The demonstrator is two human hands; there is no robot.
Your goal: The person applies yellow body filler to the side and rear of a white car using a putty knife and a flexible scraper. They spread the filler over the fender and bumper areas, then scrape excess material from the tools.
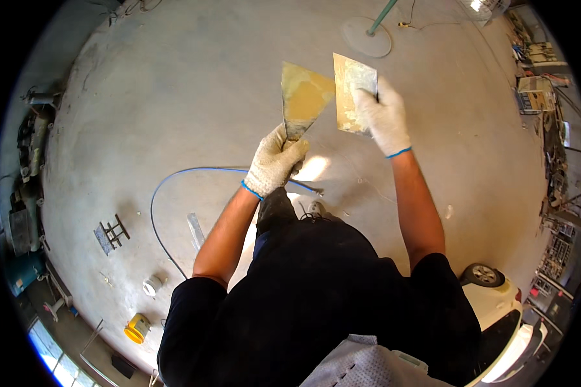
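Both my hands wear off-white knit gloves with blue cuffs. My left hand (275, 159) is closed round the handle of a putty knife (303, 97), whose wide, flared blade points up and is smeared with yellowish putty. Most of that handle is hidden in the glove. In my right hand (387, 119) is a flat rectangular spreader (353, 97), pinched at its right edge and coated with pale yellow putty. The two blades are close together, side by side; whether they touch I cannot tell.
A blue hose (193, 169) curves across the concrete floor (206, 103) to the left. A small stool (112, 233), a white can (152, 286) and a yellow bucket (137, 327) stand at left. A round stand base (366, 37) is ahead; a pale car (497, 297) is behind right.
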